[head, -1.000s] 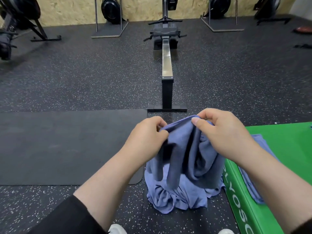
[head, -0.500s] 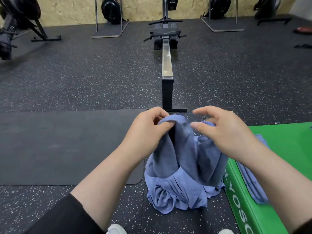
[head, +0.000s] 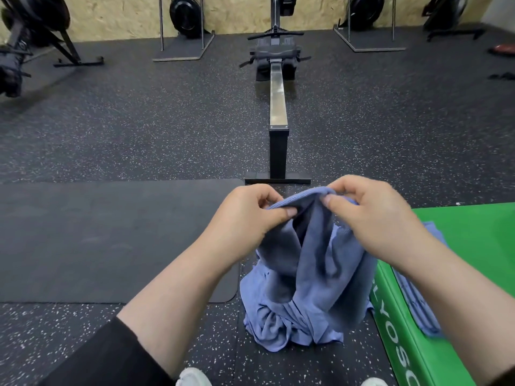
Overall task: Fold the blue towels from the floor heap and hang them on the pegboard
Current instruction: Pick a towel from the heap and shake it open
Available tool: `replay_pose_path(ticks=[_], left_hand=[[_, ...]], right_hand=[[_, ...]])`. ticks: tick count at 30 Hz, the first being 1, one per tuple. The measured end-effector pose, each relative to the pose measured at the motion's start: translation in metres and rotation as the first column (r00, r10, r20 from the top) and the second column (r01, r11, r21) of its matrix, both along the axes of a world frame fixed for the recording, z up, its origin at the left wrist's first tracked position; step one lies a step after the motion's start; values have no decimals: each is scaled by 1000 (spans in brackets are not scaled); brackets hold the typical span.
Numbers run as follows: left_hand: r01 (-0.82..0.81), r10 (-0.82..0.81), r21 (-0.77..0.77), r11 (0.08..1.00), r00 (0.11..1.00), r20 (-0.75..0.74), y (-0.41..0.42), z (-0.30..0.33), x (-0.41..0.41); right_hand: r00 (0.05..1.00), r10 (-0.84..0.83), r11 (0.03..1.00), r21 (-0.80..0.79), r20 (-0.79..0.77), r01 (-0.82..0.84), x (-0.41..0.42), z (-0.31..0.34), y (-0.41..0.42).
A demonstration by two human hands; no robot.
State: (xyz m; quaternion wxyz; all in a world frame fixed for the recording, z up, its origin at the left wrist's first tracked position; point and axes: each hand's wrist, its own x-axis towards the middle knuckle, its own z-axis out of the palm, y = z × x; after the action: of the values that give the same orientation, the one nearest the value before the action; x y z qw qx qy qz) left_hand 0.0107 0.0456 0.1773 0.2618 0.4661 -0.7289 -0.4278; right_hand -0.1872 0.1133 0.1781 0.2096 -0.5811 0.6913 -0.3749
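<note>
Towel [head: 320, 246], blue and limp, hangs lifted between both hands in the head view, its lower folds trailing onto the heap [head: 284, 321] on the speckled floor [head: 139, 121], just off the right end of the black mat [head: 97, 238] and against the left wall of the green box [head: 473, 238]. The left hand [head: 245, 218] pinches the hemmed top edge between thumb and curled fingers; the right hand [head: 373, 218] pinches the same edge just beside it. Another blue towel [head: 420, 302] lies on the box top. The cloth looks light, soft and floppy, unlikely to slip; it is best held at the hem corners and spread apart. No pegboard is in view.
</note>
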Motion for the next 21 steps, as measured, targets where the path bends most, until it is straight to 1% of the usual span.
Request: replay_pose_path(ticks=[3,5,7,11,14,18,21], left_hand=[[-37,36,4,999,996,85,-4,0,8],[-34,35,-20,999,998,60,-5,0,10],[-27,29,-53,998,999,29,-4,1,10],[27,-20,-93,995,997,78,1,4,3],[95,-91,-85,992,994,56,4,5,-2],[138,-135,-94,986,990,39,7,4,-5],[112,-106,-92,990,992,68,4,4,-1]], right_hand=[[993,-115,993,3,-24,116,-10,0,-1],[990,-135,989,46,-41,137,-13,-1,0],[994,-98,992,80,-46,101,-13,-2,1],[995,102,990,96,8,-102,-3,1,1],[981,191,976,115,-38,-186,7,0,2],[974,210,969,147,-82,-197,9,-6,1],[984,148,985,99,-99,-139,5,-7,-2]])
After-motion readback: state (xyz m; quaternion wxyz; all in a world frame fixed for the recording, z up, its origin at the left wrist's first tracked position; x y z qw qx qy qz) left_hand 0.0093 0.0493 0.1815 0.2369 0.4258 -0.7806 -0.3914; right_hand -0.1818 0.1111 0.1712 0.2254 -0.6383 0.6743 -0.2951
